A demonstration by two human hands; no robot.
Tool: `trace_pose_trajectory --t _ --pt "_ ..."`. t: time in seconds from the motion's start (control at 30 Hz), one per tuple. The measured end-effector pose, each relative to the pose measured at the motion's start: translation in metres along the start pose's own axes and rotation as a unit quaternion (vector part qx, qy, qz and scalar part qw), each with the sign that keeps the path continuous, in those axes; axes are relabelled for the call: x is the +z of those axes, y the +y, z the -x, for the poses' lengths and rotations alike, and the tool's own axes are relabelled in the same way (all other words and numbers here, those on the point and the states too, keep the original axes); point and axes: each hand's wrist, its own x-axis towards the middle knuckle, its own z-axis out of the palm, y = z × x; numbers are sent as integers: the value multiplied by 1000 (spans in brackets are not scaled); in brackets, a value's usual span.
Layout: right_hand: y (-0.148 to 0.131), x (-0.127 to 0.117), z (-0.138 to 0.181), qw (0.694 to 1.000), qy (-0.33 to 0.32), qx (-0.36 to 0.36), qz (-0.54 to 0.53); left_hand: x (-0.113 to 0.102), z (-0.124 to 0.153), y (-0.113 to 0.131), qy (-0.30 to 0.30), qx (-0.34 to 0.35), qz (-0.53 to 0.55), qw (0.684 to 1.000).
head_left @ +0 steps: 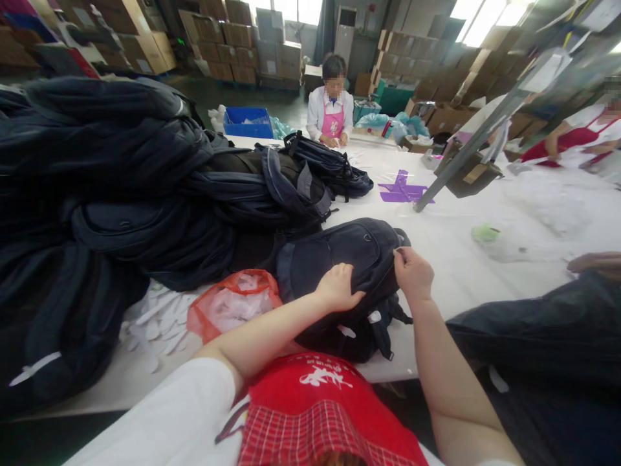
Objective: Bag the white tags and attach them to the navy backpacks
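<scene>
Backpack [339, 259] lies flat on table [451, 259]; left hand [337, 288] presses it steady, right hand [412, 272] pinches something small, seemingly its zipper pull, at top edge.

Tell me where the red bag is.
In the head view, the red bag lies on the white table, low and left of centre, just left of the left hand and the backpack it rests on.

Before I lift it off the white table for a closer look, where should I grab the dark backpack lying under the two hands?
Probably at its rounded top end, coming from the far side: the dark fabric backpack lies flat with that end free, while the left hand presses its middle and the right hand pinches its right edge. Straps dangle over the near edge of the white table.
</scene>
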Motion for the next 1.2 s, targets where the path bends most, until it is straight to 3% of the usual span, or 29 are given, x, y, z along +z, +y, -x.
trace_pose_trajectory --t 0.13,0.3,0.37,0.43,0.5,0.57,0.63,0.67,0.77,0.8,1.03,1.1,1.2 --pt "-7 -14 9 998 22 -41 -38 7 -7 24 -38 -54 53 996" --pt "-12 -17 26 991 98 -87 -22 -4 -18 -8 -77 -81 187 976" --pt "-22 -17 37 983 123 -136 -21 -9 -19 -24 -87 -97 261 957" --pt "-35 -15 51 972 69 -223 -31 -13 -19 -36 -84 -122 337 930" --pt "-47 -13 64 953 -30 -300 -18 -19 -18 -47 -66 -145 404 901" --pt "-54 -11 76 941 -97 -325 13 -28 -18 -59 -39 -157 447 880" --pt "-56 -9 84 941 -116 -317 30 -39 -19 -71 -16 -170 500 849" --pt "-56 -9 87 942 -121 -312 31 -44 -19 -76 -11 -186 548 816" --pt "-57 -8 88 946 -144 -287 34 -52 -18 -87 -13 -239 699 673" --pt "-58 -8 87 949 -154 -273 41 -51 -18 -88 -16 -249 727 640" --pt "-92 -10 86 953 -213 -191 102 -33 -13 -84 -35 -250 747 615" --pt "-104 -9 80 952 -227 -185 89 -31 -12 -82 -43 -250 748 613" --pt "-114 2 65 961 -244 -119 57 -32 -8 -79 -52 -247 749 613"
